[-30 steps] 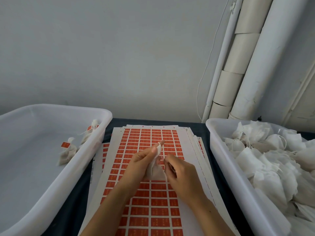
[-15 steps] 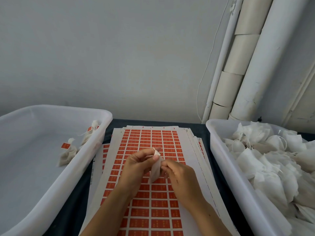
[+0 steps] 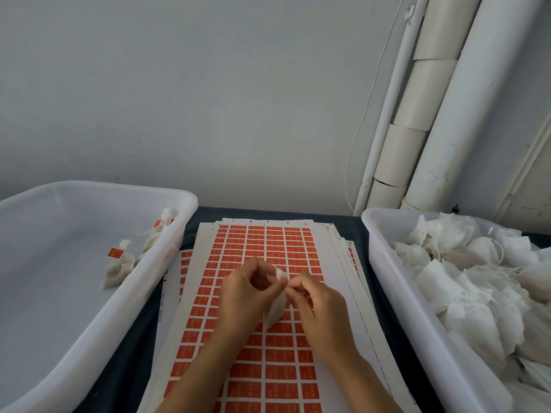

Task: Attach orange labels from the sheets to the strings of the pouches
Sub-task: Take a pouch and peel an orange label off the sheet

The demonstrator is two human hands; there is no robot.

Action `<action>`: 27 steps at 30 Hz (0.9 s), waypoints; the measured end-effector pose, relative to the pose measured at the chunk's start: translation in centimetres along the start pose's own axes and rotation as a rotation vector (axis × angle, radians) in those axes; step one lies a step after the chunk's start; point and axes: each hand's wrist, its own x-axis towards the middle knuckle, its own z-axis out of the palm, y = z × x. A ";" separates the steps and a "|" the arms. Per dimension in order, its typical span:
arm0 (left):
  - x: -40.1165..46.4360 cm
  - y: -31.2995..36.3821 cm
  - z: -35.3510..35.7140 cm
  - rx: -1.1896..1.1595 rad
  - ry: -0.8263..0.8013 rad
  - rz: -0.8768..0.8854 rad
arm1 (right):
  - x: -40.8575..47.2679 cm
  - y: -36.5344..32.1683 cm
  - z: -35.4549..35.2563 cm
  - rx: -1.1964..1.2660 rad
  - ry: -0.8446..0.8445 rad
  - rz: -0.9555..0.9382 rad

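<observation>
Left hand point(image 3: 244, 296) and right hand point(image 3: 320, 308) both pinch a small soft white fabric pouch point(image 3: 275, 308) above the glossy sheets point(image 3: 262, 353) of rectangular orange labels. Translucent plastic bins flank: labelled pouches point(image 3: 119, 266) left, crumpled unlabelled pile point(image 3: 477, 287) right.

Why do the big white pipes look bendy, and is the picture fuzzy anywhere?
Head view: the wide-angle lens curves the pipes and the bin rims near the edges; light is soft and even, with no harsh shadows or glare; the pouch between the left hand and right hand looks slightly blurred.
</observation>
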 end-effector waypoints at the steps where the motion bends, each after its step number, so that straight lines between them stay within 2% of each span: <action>1: 0.0 0.1 0.1 -0.011 0.000 0.005 | 0.0 -0.1 0.0 0.032 0.022 0.002; 9: -0.7 0.7 0.1 -0.074 -0.242 0.116 | 0.3 -0.3 -0.1 0.339 0.157 0.168; 18: -0.5 0.9 0.1 -0.046 -0.169 0.138 | 0.4 -0.1 0.3 0.382 0.184 0.127; 23: -0.5 0.8 0.0 -0.063 -0.169 0.151 | 0.4 -0.3 0.2 0.449 0.095 0.156; 27: -0.6 0.7 0.0 -0.108 -0.221 0.115 | 0.4 -0.6 0.0 0.600 0.046 0.213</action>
